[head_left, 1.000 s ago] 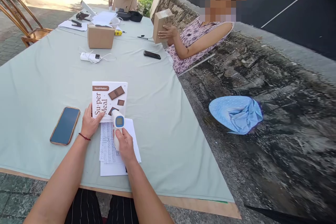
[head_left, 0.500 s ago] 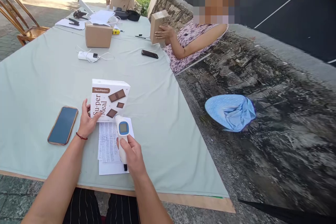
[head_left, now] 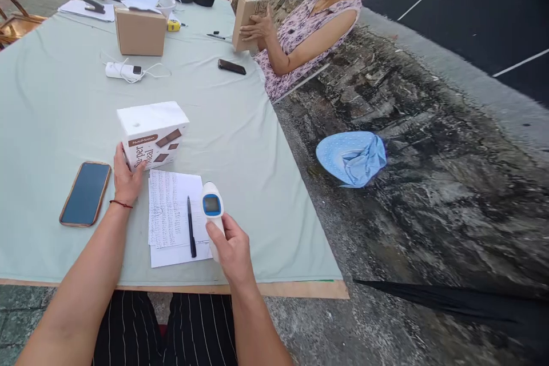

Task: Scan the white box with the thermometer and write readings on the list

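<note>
My left hand (head_left: pixel 127 178) grips the lower left corner of a white box (head_left: pixel 165 146) printed "NutriMotion Su-per Meal", with brown chocolate pieces pictured on it. The box is tilted so its plain white top shows. In my right hand (head_left: pixel 231 246) is a white infrared thermometer (head_left: pixel 211 206) with a blue-rimmed screen, held upright and apart from the box. Between my hands lie printed sheets (head_left: pixel 165 211) with a black pen (head_left: pixel 191 229) across them. A smartphone (head_left: pixel 86 193) in a brown case lies left of my left hand.
Farther up the table (head_left: pixel 240 148) are a white corded device (head_left: pixel 124 71), a cardboard box (head_left: pixel 140 32) with papers on top, a yellow tape measure (head_left: pixel 173 26) and a black phone (head_left: pixel 232 66). At the right edge a co-worker (head_left: pixel 300 40) holds another carton (head_left: pixel 249 20). A blue hat (head_left: pixel 351 159) lies beyond the table.
The thermometer has moved right, away from the box, uncovering the pen. The box has shifted left and tipped so more of its top shows. The whole view has shifted somewhat.
</note>
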### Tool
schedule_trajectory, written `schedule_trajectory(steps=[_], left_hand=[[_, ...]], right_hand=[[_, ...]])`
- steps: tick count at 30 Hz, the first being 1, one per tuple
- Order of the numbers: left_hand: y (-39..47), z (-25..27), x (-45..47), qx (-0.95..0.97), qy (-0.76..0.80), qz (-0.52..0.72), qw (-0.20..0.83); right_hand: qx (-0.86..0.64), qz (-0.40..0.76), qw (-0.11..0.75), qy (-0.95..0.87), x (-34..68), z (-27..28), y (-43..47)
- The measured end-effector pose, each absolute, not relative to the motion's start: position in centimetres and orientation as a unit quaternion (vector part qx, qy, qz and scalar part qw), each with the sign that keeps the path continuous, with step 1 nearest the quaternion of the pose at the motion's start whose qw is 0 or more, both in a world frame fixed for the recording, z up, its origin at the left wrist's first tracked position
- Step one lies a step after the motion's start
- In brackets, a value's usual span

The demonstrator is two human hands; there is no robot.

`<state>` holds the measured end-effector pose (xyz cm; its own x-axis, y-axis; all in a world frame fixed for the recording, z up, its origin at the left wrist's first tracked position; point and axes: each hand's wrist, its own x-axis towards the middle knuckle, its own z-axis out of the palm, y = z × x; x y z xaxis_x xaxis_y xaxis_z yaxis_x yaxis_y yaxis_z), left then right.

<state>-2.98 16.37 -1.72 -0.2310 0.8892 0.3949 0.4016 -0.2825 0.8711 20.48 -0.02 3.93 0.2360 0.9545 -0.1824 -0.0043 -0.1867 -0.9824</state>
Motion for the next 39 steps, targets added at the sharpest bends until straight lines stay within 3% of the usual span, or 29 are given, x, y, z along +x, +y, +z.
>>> schedule_trajectory(steps=[5, 19, 23, 31, 36, 39], left_hand=[[16.8, -2.2, -3.3, 0.560, 0.607, 0.542, 0.154], [15.1, -1.7, -2.4, 0.508, 0.680, 0.491, 0.197], [11.9, -1.9, -2.0, 0.600, 0.657, 0.426, 0.164], [7.8, -2.3, -1.6, 0.733, 0.613, 0.291, 0.045], [8.0, -2.4, -1.8, 0.736, 0.606, 0.297, 0.053], [8.0, -2.5, -1.8, 0.734, 0.604, 0.305, 0.061]], right_hand=[[-0.604, 0.461, 0.510, -0.404, 20.7, 4.3, -0.7], [-0.615, 0.451, 0.502, -0.407, 22.1, 4.0, -1.4], [-0.700, 0.367, 0.447, -0.418, 23.5, 1.7, 0.1], [-0.806, 0.177, 0.219, -0.521, 25.0, -1.4, 3.0], [-0.803, 0.115, 0.190, -0.554, 25.1, -2.4, 3.1], [-0.786, 0.033, 0.256, -0.561, 24.6, -2.7, 2.7]])
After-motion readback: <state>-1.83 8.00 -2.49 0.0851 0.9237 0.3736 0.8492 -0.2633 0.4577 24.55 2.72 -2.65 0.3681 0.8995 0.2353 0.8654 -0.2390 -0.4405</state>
